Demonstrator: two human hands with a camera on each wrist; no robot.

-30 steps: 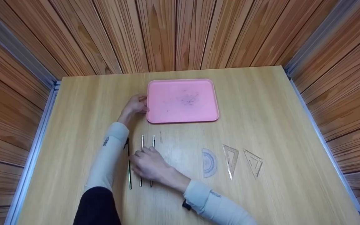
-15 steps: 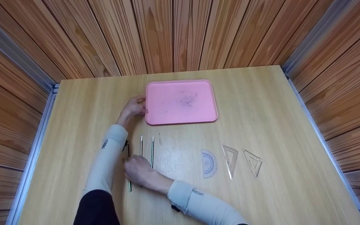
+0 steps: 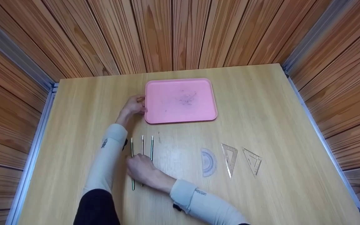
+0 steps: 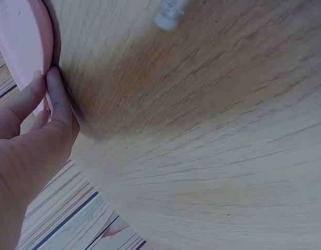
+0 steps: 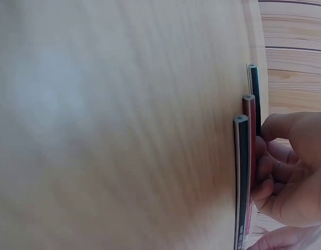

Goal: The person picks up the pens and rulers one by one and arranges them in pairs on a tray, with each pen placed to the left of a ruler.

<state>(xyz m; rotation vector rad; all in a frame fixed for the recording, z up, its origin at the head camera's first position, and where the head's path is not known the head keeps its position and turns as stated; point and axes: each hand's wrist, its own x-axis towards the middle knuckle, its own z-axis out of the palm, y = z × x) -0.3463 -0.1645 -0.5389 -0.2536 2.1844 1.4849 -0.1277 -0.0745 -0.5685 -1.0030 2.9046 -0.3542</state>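
My left hand [image 3: 133,105] pinches the left rim of a pink tray [image 3: 164,109]; in the left wrist view the thumb lies on top of the rim and fingers are beneath. Three pencils lie roughly parallel below the tray. My right hand [image 3: 141,168] is over them, with thumb and fingers pinching the leftmost dark green pencil [image 3: 133,184]. Beside it lie a red pencil [image 5: 248,107] in the middle and another dark pencil [image 5: 241,135], nearest the right wrist camera. The hand hides the middle stretch of the pencils in the head view.
To the right lie a clear protractor [image 3: 209,162] and two clear set squares, one narrow set square [image 3: 230,159] and one further right set square [image 3: 252,161]. Wood-panelled walls [image 3: 158,37] stand behind and beside the table [image 3: 277,109].
My right hand moved left from over the pencils to the leftmost one. That pencil has shifted slightly right, closer to the middle pencil. My left hand stays at the tray's rim.
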